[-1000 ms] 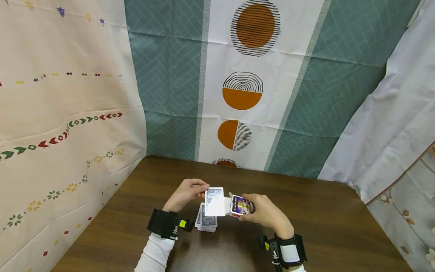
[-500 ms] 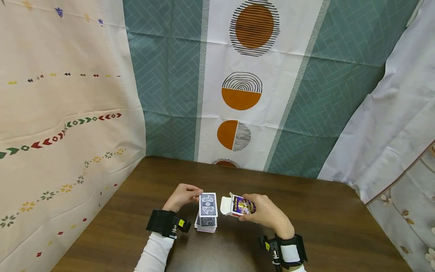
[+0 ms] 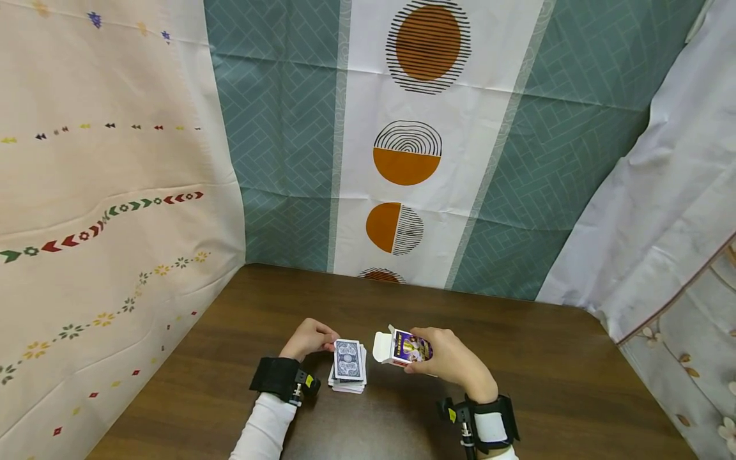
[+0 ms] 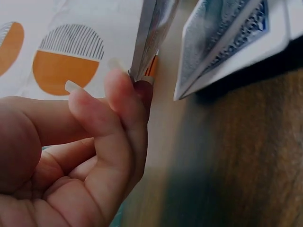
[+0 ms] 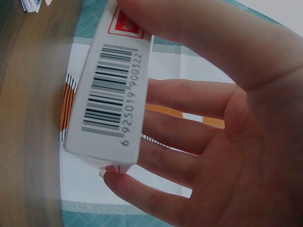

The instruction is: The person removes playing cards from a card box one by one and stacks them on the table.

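Note:
Between the fingertips of my left hand (image 3: 310, 338) is the upper left edge of a playing card (image 3: 347, 359), its blue patterned back facing up. That card lies over a loose pile of playing cards (image 3: 347, 388) on the table; whether they touch, I cannot tell. The left wrist view has the pinched card (image 4: 154, 33) nearly edge-on, beside the pile (image 4: 222, 52). My right hand (image 3: 451, 359) grips a purple and white card box (image 3: 411, 349), its white flap out towards the pile. A barcode side of the box (image 5: 111, 94) shows in the right wrist view. The box's inside is hidden.
The brown wooden table (image 3: 517, 370) spreads out around both hands. A patterned cream cloth (image 3: 115, 287) hangs at the left, a green and white curtain (image 3: 287, 191) at the back, and a white cloth (image 3: 650, 211) at the right.
My left hand has drawn the card away from the box's mouth, leftward and down over the pile. My right hand and the box have stayed where they were.

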`<state>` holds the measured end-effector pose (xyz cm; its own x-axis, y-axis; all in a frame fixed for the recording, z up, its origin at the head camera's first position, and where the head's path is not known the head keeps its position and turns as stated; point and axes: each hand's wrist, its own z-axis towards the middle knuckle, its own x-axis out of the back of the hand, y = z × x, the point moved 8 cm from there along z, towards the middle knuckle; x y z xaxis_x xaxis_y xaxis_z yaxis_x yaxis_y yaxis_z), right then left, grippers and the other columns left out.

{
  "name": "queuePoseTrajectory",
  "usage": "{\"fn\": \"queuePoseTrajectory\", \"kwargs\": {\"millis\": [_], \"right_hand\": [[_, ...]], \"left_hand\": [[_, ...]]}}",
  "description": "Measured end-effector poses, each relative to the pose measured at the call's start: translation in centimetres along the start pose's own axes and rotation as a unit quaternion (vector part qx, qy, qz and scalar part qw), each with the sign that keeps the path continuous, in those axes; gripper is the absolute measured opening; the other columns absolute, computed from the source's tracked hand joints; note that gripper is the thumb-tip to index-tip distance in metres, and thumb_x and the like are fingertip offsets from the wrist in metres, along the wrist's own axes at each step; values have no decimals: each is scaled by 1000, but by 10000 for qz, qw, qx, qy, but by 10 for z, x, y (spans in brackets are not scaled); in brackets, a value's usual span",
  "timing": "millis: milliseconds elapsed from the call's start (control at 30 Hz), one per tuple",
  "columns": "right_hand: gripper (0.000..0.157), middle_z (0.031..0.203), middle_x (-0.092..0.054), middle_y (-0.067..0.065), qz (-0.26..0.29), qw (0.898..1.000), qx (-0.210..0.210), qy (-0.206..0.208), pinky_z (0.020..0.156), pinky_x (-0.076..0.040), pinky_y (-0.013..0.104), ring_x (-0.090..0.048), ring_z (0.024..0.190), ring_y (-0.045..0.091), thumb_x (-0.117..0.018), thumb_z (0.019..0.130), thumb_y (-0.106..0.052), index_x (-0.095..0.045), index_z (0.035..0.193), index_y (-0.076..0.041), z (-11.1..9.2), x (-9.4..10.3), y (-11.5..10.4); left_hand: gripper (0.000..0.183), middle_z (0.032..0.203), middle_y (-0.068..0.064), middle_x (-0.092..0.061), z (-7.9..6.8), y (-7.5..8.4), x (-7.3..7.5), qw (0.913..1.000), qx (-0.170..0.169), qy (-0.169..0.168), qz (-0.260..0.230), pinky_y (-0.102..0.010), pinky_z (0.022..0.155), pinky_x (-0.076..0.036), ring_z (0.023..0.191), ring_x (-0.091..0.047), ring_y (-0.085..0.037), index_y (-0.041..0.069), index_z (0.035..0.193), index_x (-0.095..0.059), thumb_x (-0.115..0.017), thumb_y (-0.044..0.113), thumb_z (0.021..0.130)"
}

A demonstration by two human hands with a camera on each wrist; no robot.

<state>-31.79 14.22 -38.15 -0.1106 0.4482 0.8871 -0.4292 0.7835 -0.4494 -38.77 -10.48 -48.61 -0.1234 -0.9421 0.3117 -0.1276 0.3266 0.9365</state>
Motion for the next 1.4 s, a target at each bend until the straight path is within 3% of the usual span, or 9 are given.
{"fn": "queuePoseTrajectory", "kwargs": {"millis": [133, 367, 667, 933, 1400], "right_hand": [[61, 105, -68, 8, -11, 10000, -7, -6, 73, -51, 29, -57, 83, 14, -86, 70, -29, -63, 119, 0, 0, 0, 0], [61, 105, -68, 8, -44, 10000, 11, -30, 75, -51, 30, -57, 83, 14, -85, 71, -30, -63, 119, 0, 1, -1, 0], [63, 106, -68, 9, -11, 10000, -29, -21, 74, -51, 30, -56, 83, 14, -86, 70, -29, -62, 120, 1, 1, 0, 0], [65, 106, -68, 10, -22, 10000, -13, -59, 75, -51, 30, -57, 84, 15, -86, 70, -30, -61, 121, 2, 2, -1, 1], [61, 106, -67, 9, 16, 9998, 84, -155, 76, -52, 34, -56, 83, 14, -85, 72, -30, -62, 120, 1, 3, -7, -2]], "left_hand": [[10, 76, -9, -66, 0, -1, 0, 9997, -48, 88, 215, -21, 58, -51, 54, -59, -7, -11, 91, -72, -64, -6, 86], [5, 68, -7, -67, -2, 4, 1, 9932, -351, 421, 1023, -20, 52, -48, 51, -61, -8, -4, 82, -74, -70, -2, 83], [6, 63, -6, -66, -3, 8, -4, 9855, -733, 722, 1353, -18, 47, -43, 47, -59, -8, -3, 74, -73, -70, -4, 80], [7, 63, -6, -63, 1, 7, -6, 9822, -575, 870, 1565, -19, 47, -43, 46, -57, -8, -1, 73, -72, -72, -3, 80], [10, 58, -6, -62, -3, 8, -3, 9816, -540, 1042, 1509, -21, 46, -42, 45, -57, -10, -1, 72, -67, -76, 0, 78]]}}
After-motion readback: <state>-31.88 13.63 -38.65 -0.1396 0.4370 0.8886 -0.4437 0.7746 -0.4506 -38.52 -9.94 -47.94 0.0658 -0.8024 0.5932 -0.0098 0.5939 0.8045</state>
